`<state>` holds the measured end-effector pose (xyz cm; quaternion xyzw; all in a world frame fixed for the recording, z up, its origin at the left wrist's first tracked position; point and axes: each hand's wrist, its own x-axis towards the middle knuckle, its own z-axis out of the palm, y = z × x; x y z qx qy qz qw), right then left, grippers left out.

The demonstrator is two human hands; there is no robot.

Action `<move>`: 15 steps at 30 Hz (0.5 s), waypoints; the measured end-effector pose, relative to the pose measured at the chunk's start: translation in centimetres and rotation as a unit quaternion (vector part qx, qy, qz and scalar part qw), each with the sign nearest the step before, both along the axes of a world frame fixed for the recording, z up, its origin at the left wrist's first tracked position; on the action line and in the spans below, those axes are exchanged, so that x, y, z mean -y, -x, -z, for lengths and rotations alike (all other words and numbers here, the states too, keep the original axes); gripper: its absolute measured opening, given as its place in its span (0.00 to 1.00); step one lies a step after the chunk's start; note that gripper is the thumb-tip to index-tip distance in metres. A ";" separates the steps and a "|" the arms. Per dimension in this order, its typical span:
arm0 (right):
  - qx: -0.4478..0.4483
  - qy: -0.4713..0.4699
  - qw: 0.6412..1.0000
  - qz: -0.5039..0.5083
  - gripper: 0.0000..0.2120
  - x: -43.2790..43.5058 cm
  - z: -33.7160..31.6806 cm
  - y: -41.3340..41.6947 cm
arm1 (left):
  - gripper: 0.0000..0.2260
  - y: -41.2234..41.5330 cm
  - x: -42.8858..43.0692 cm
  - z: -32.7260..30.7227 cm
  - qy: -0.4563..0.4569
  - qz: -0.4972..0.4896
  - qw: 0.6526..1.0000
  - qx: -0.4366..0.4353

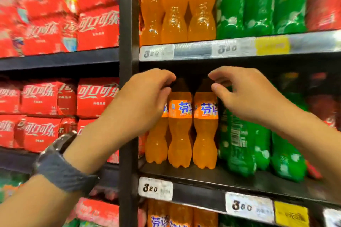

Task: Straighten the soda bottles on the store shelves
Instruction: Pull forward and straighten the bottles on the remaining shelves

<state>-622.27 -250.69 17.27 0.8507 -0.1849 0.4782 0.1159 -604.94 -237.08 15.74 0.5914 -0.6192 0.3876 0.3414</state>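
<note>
Orange soda bottles [180,129] (hands [145,96] atop)

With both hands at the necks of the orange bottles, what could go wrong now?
The left hand and right hand reach the tops of tightly packed orange plastic soda bottles; tugging one may tip its neighbours. The green plastic soda bottles beside the right wrist stand near the black shelf's edge and might be knocked off.
</note>
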 end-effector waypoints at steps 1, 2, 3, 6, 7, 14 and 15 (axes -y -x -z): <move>-0.018 0.016 0.999 0.028 0.14 0.4 -0.6 -0.2 | 0.16 -0.3 0.8 -0.6 -0.042 -0.048 0.998 0.021; -0.045 0.032 0.997 0.059 0.15 0.7 -1.1 -0.5 | 0.17 -0.5 1.5 -1.2 -0.087 -0.098 0.990 0.041; -0.076 0.041 0.992 0.091 0.16 1.0 -1.6 -0.8 | 0.16 -0.7 2.2 -1.6 -0.124 -0.141 0.981 0.058; -0.152 0.026 0.975 0.158 0.18 1.6 -2.6 -1.5 | 0.10 -1.1 3.7 -2.4 -0.172 -0.229 0.953 0.098; -0.171 0.013 0.971 0.169 0.19 1.8 -2.9 -1.7 | 0.09 -1.4 4.1 -2.6 -0.178 -0.248 0.947 0.103; -0.231 -0.031 0.953 0.193 0.22 3.8 -5.3 -3.7 | 0.12 -1.9 7.0 -4.8 -0.175 -0.285 0.938 0.086; -0.241 -0.039 0.950 0.196 0.22 4.0 -5.3 -4.0 | 0.13 -2.2 7.4 -5.0 -0.178 -0.293 0.935 0.088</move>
